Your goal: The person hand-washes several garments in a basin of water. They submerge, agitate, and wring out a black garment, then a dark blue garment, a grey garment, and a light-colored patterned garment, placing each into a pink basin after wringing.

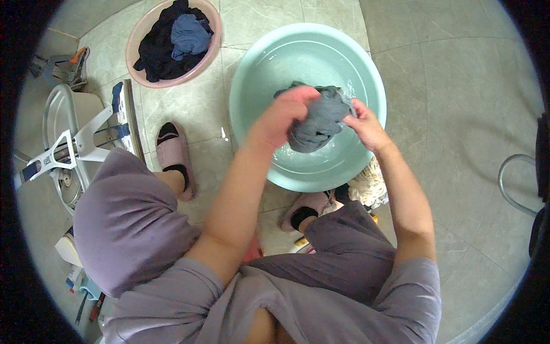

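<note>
A large pale green plastic basin (pixel 300 172) with clear water in it stands on the tiled floor before me. Over the water I hold a wet, bunched grey cloth (pixel 316 124). My left hand (pixel 287 112) grips its left side, slightly blurred, with the index finger and thumb at the fabric. At its upper right edge, my right hand (pixel 364 125) pinches the fabric between thumb and fingers. Part of the cloth lies behind my left hand, and whether its lower side touches the water I cannot tell.
A pink basin (pixel 131 60) with black clothes (pixel 165 47) and a blue garment (pixel 190 36) stands at the upper left. A flat mop head (pixel 126 116) and a bucket (pixel 88 112) are at the left. Patterned fabric (pixel 370 185) lies by the green basin's lower right rim.
</note>
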A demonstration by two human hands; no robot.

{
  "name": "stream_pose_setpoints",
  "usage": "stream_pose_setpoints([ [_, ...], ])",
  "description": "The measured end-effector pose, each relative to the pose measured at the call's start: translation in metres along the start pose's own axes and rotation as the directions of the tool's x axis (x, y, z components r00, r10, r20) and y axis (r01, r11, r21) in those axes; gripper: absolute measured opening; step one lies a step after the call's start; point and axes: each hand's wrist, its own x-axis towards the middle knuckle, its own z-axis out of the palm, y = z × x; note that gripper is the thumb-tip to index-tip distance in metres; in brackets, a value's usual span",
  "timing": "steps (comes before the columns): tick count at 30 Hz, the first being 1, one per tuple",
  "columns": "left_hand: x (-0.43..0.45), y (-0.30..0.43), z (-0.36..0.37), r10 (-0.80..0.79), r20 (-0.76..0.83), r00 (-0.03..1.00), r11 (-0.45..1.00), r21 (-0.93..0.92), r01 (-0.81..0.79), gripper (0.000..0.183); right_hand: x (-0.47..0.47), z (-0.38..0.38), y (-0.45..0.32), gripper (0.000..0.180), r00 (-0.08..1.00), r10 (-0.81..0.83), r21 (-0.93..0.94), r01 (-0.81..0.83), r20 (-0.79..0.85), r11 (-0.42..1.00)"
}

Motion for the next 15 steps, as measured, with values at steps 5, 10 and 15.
stream_pose_setpoints([
  [5, 0.008, 0.027, -0.048, 0.205, -0.574, 0.793, 0.937, 0.349, 0.011, 0.038, -0.048, -0.046, -0.056, 0.032, 0.916, -0.059, 0.457, 0.253, -0.397, 0.853],
  [10, 0.020, -0.013, -0.051, 0.841, -0.248, 0.480, 0.119, 0.952, 0.283, 0.040, -0.078, -0.023, -0.107, 0.034, 0.950, -0.128, 0.673, 0.293, -0.284, 0.680],
  [15, 0.028, -0.041, 0.038, 0.162, -0.253, 0.954, 0.709, 0.702, 0.066, 0.031, -0.104, 0.011, -0.155, 0.040, 0.910, -0.280, 0.714, 0.413, -0.305, 0.565],
])
